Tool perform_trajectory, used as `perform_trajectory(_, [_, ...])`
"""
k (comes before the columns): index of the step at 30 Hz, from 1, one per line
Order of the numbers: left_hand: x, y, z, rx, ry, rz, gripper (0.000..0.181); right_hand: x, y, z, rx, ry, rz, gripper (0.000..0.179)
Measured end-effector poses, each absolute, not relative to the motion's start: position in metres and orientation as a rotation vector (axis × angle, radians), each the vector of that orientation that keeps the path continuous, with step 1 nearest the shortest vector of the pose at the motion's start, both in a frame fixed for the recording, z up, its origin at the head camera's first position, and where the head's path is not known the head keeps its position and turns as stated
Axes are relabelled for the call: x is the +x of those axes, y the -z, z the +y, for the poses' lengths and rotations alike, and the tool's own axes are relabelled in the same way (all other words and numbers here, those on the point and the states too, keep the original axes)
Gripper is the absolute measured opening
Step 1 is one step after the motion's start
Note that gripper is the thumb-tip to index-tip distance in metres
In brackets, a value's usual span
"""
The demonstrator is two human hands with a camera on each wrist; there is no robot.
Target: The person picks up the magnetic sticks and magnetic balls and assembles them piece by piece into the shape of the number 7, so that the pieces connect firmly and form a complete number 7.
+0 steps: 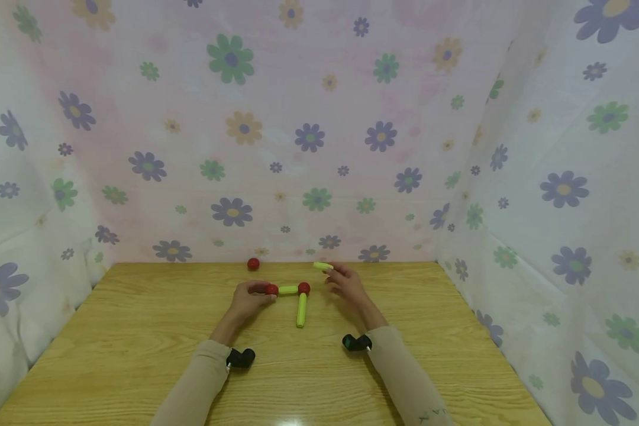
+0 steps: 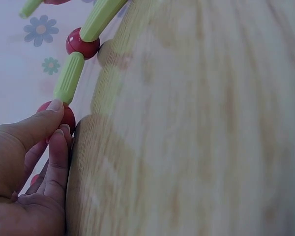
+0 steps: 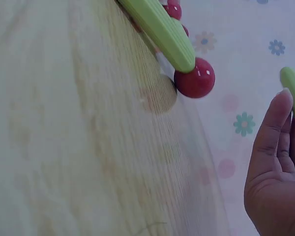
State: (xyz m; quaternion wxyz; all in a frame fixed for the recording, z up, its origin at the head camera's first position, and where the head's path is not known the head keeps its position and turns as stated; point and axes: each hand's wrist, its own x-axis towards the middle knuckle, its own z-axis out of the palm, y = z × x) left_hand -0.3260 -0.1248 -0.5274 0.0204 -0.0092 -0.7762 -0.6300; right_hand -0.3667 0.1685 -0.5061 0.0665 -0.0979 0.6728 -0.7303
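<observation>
My left hand pinches a red ball between thumb and fingers. A short green rod joins that ball to a second red ball. From the second ball a longer green rod extends toward the near side of the table. Thumb and fingertips of my right hand grip a loose green rod, held to the right of the joined pieces and farther back. In the right wrist view this loose rod shows its rounded end past the thumb.
Another red ball lies near the back edge of the wooden table, behind my left hand. Flower-patterned cloth rises at the back and both sides. Each forearm wears a black wrist camera.
</observation>
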Motion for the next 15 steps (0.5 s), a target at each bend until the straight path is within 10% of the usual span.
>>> perform_trajectory(15, [-0.324,0.526,-0.124,-0.039,1.964,-2.403,0.038,-0.325,0.507,0.13,-0.08,2.376,1.876,0.045])
